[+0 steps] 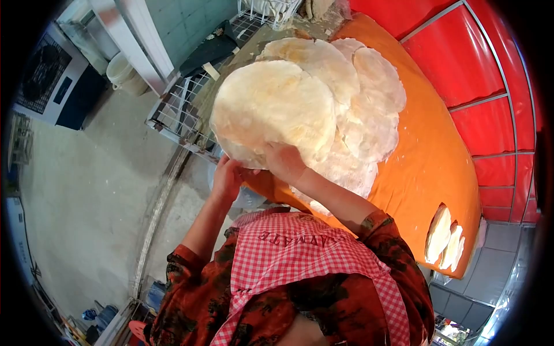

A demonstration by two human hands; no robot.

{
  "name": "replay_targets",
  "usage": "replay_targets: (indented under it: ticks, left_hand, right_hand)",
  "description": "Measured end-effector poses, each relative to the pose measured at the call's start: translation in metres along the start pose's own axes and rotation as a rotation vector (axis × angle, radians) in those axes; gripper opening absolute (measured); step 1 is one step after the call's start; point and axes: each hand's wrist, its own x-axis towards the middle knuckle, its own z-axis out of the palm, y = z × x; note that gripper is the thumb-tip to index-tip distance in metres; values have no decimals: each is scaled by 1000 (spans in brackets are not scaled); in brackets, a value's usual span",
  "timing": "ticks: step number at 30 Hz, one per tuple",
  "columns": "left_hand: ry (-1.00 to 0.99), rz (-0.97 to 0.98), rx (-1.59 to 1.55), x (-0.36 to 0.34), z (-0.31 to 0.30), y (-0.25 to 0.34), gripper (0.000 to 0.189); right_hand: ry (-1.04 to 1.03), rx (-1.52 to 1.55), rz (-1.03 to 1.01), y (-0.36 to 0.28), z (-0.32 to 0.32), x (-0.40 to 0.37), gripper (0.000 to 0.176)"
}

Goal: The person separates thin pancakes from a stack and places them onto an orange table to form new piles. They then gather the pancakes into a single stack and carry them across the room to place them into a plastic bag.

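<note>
A large round flatbread (274, 104), pale and dusted, lies uppermost on several overlapping flatbreads (375, 98). My left hand (228, 176) is closed on its near left edge, with some fingers hidden beneath the bread. On the near part of the same flatbread rests my right hand (285, 161), its fingers curled and pressed against the bread close to the edge. Part of the right hand's grip is hidden from above. The pile lies on an orange cloth (427, 167) and reaches toward a wire rack (179, 112) on the left.
Smaller bread pieces (444, 239) sit at the cloth's right corner. A dark cloth (210, 49) lies by the rack, and a white wire basket (271, 11) stands at the back. Red padded panels (461, 57) border the right side. Concrete floor (109, 184) stretches left, with a bucket (127, 75).
</note>
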Motion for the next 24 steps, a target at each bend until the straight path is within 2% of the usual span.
replay_targets:
  ticks: [6,9,10,13,14,17,19,20,22,24]
  left_hand:
    - [46,1,-56,3,2,-4,35]
    - [83,-5,36,4,2,0,33]
    - [70,2,15,5,4,0,33]
    - [48,13,-36,0,9,4,34]
    - [56,41,-66,-1,15,6,35]
    - [-17,56,-85,2,29,15,28]
    - [-145,115,-105,9,41,22,21]
    - [-205,140,-110,13,47,28,18]
    - [-191,194,-30,14,66,41,15]
    - [-163,202,28,27,73,45,17]
  right_hand:
    - [33,-95,-67,-10,22,2,21]
    - [100,-79,-41,-15,28,1,23]
    - [-3,-25,10,-15,24,-1,32]
    - [180,-23,-56,-19,11,-7,36]
    - [172,-24,-49,-17,8,-7,41]
    - [205,1,24,13,19,2,34]
    - [80,66,143,43,-9,26,21]
    - [-147,-202,241,53,-46,59,20]
    - [182,317,405,135,-91,129,27]
    - [190,-268,191,103,-221,147,25]
